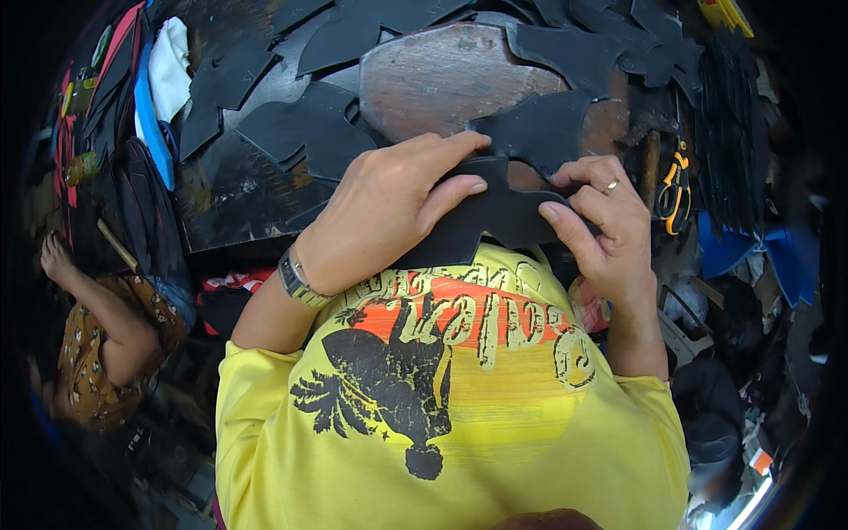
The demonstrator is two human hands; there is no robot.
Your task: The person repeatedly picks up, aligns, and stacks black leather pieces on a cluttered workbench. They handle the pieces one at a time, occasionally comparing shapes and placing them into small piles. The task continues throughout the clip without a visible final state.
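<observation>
Near the table's front edge, a flat black piece of sheet material (521, 221) with a cut, curved outline lies between my hands. I cannot tell whether it is leather or rubber. My left hand (380, 199) has its thumb on the piece's face and its index finger along the upper edge; the other fingers are hidden. At the right end, my right hand (605, 212) pinches the edge between thumb and bent fingers. Just beyond is another black cut piece (534, 128), close to my left fingertip.
Similar black pieces (300, 132) overlap across the dark table (238, 208), around a worn brown board (450, 75). Orange-handled scissors (676, 190) hang at the right beside dark strips (733, 132). White cloth (170, 66) and a blue strip (152, 124) are at left. Another person's arm (110, 327) shows far left.
</observation>
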